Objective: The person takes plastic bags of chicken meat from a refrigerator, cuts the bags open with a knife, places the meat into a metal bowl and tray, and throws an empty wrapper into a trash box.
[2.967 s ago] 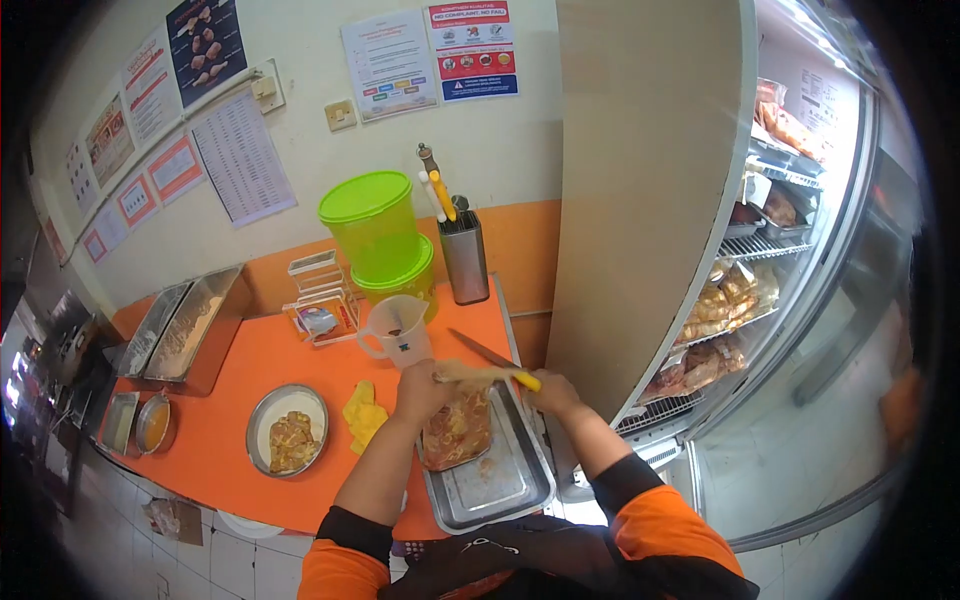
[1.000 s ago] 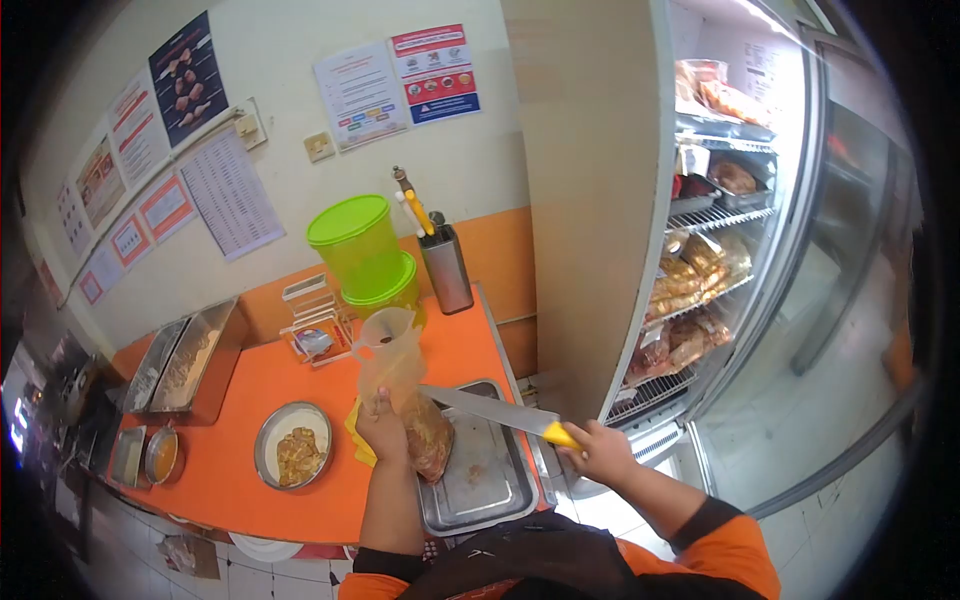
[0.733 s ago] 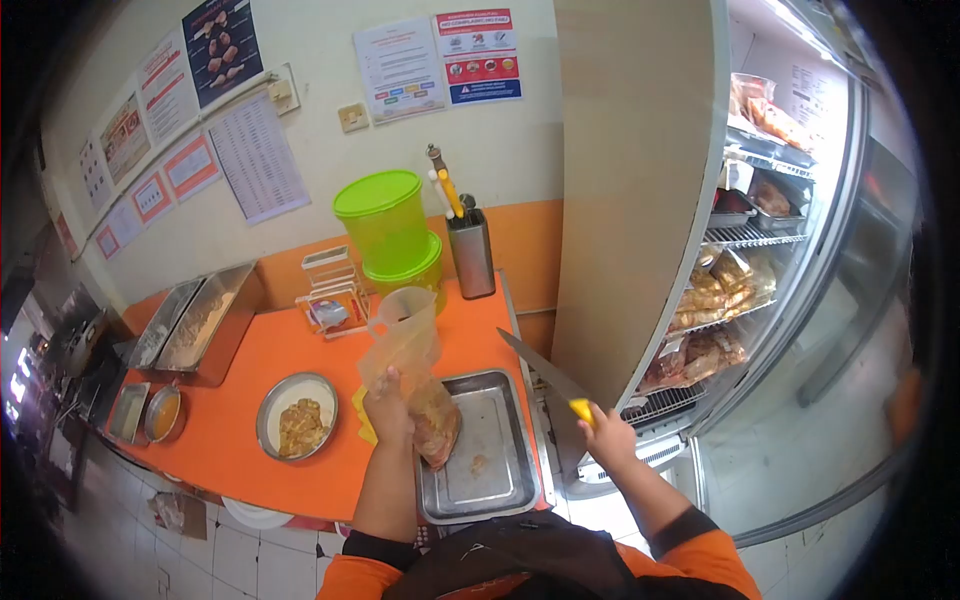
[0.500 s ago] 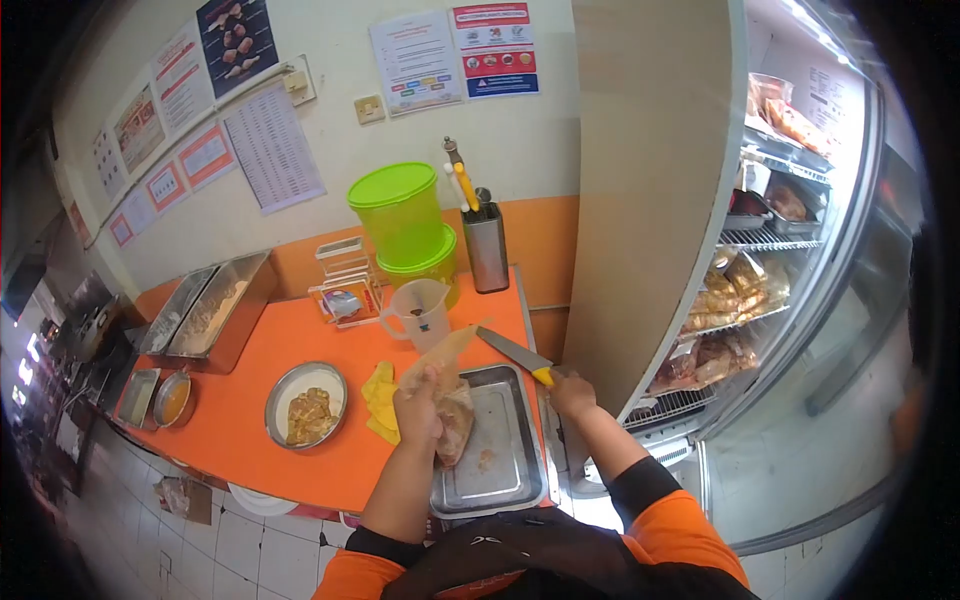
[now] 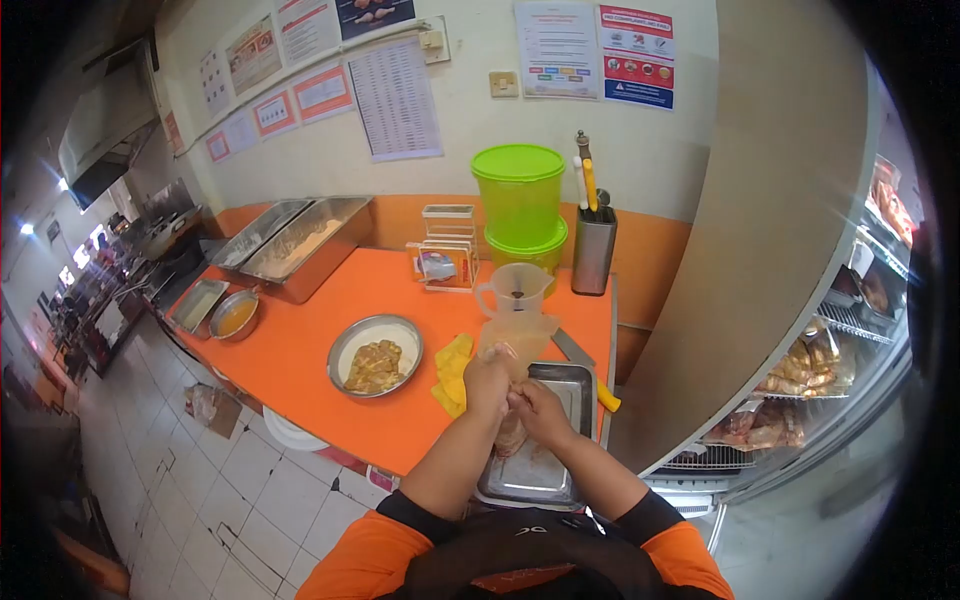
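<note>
My left hand (image 5: 488,384) and right hand (image 5: 542,413) both pinch the plastic bag (image 5: 522,338) at lower centre of frame; its long axis runs up-down, the meat (image 5: 511,437) lying just below my fingers.

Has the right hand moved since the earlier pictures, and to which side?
Yes, leftward: the right hand, earlier right of the orange table, is now over it, beside the left hand.
</note>
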Demonstrator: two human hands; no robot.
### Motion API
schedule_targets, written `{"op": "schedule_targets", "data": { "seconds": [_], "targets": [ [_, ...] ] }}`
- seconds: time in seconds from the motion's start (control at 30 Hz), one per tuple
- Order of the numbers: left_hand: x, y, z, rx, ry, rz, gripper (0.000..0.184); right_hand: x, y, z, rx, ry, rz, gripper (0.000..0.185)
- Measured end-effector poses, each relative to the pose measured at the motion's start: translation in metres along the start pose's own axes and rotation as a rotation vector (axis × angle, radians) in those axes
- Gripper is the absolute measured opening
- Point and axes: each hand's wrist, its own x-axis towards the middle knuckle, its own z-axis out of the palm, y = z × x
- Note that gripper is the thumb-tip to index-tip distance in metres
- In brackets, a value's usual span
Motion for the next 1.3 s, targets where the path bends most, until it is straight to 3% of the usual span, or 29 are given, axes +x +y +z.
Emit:
{"op": "schedule_targets", "data": {
  "seconds": [0.07,0.17,0.27,0.37,0.57,0.67,0.77,0.87,0.97,1.0,1.07,1.1,1.17,1.27,1.3],
  "targets": [
    [0.026,-0.015,-0.011,-0.016,0.055,-0.156,0.022,0.005,-0.002,-0.001,-0.147,-0.041,0.039,0.017],
    [0.034,-0.002,-0.003,-0.307,0.157,-0.525,0.027,0.01,-0.009,-0.006,-0.339,-0.139,0.029,0.025],
    [0.073,-0.032,-0.024,-0.275,-0.109,-0.688,0.03,0.013,-0.017,-0.017,-0.481,-0.297,0.048,0.034],
    [0.101,-0.058,-0.023,-0.467,-0.006,-0.54,0.028,0.003,-0.002,-0.021,-0.462,-0.336,-0.065,0.04],
    [0.136,-0.078,-0.016,-0.42,-0.014,-0.593,0.024,-0.02,-0.02,-0.049,-0.638,-0.43,0.007,0.044],
    [0.151,-0.086,-0.018,-0.475,-0.047,-0.549,0.021,-0.041,0.0,-0.045,-0.587,-0.414,-0.138,0.04],
    [0.148,-0.083,-0.013,-0.392,0.036,-0.587,0.019,-0.055,-0.003,-0.045,-0.51,-0.337,-0.156,0.037],
    [0.146,-0.079,-0.021,-0.365,0.024,-0.673,0.015,-0.061,-0.006,-0.045,-0.556,-0.403,-0.172,0.035],
    [0.069,-0.018,0.012,-0.245,-0.24,-0.641,0.012,-0.066,-0.034,-0.058,-0.473,-0.333,-0.107,0.035],
    [0.078,-0.023,0.0,-0.354,-0.495,-0.691,0.014,-0.068,-0.024,-0.058,-0.475,-0.378,0.048,0.036],
    [0.091,-0.033,-0.035,-0.587,-0.981,-0.79,0.018,-0.063,-0.02,-0.066,-0.241,-0.025,0.329,0.033],
    [0.088,-0.04,-0.041,-0.524,-0.902,-0.719,0.017,-0.058,-0.02,-0.07,-0.124,0.145,0.469,0.033],
    [0.061,-0.027,-0.028,-0.397,-0.747,-0.573,0.017,-0.042,-0.019,-0.07,-0.066,0.479,0.366,0.034],
    [0.023,0.007,0.006,-0.22,-0.27,-0.596,0.015,-0.027,0.007,-0.06,0.351,0.257,0.532,0.029],
    [0.032,-0.003,-0.003,-0.142,-0.3,-0.521,0.018,-0.023,0.01,-0.061,0.361,0.218,0.577,0.029]
  ]
}}
